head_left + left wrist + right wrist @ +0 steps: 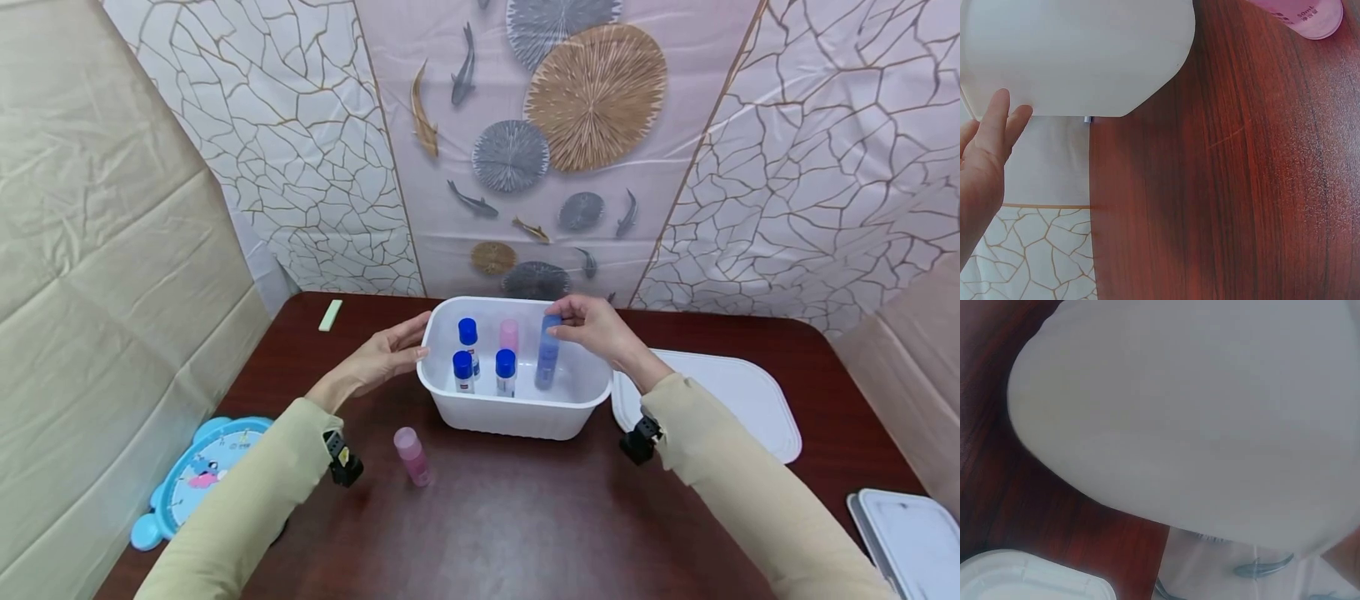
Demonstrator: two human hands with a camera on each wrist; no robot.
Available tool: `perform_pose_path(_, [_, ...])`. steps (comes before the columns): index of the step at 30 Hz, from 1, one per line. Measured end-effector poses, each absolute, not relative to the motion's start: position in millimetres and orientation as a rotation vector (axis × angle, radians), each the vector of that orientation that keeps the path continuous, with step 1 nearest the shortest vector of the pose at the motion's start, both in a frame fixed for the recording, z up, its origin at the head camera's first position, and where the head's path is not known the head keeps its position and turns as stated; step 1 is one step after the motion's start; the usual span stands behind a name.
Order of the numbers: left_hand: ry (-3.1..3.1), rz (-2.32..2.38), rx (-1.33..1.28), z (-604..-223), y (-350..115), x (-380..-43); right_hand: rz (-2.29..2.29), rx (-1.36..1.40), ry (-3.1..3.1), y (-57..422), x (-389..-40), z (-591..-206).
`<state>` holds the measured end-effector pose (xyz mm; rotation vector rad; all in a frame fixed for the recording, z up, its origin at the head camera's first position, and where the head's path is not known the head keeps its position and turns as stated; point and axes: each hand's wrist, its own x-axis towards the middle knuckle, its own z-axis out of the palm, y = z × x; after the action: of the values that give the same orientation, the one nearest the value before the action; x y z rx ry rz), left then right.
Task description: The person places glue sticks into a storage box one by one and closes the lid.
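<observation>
A white plastic tub (510,417) stands on the table, with several small bottles inside. My right hand (592,329) reaches over its right side and pinches the top of a translucent blue bottle (547,358), held upright in the tub. With fairly straight fingers, my left hand (382,360) touches the tub's left end; the left wrist view shows those fingers (997,122) against the outer wall. Inside are blue-capped white bottles (506,371) and a pink-topped bottle (509,335). A pink bottle (412,457) stands outside, front left of the tub. The tub wall hides the right fingertips in the right wrist view.
A white lid (720,400) lies right of the tub, partly under my right forearm. Farther right is a white-and-grey flat case (907,533). A blue cartoon clock (198,475) lies at the left, and a pale green strip (330,315) at the back left.
</observation>
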<state>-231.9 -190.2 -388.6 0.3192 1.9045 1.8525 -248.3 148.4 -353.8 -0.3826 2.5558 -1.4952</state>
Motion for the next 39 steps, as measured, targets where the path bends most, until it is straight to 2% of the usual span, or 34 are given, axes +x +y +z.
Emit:
perform_pose_path(21, [1.892, 1.863, 0.330, -390, -191, -232, -1.289, -0.448, 2.694, 140, -243, -352])
perform_pose_path(25, [1.897, 1.860, 0.343, -389, -191, -232, -1.483, -0.545, 2.753, 131, -226, -338])
perform_pose_path(30, [1.898, 1.873, 0.351, -388, -192, -232, -1.762, -0.884, 2.505, 89, -187, -328])
perform_pose_path(34, [1.879, 1.882, 0.383, -388, -191, -232, -1.746, -1.045, 2.189, 51, -158, -343])
perform_pose_path(39, [1.898, 1.872, 0.396, -391, -191, -232, -1.649, -0.997, 2.028, 21, -140, -366])
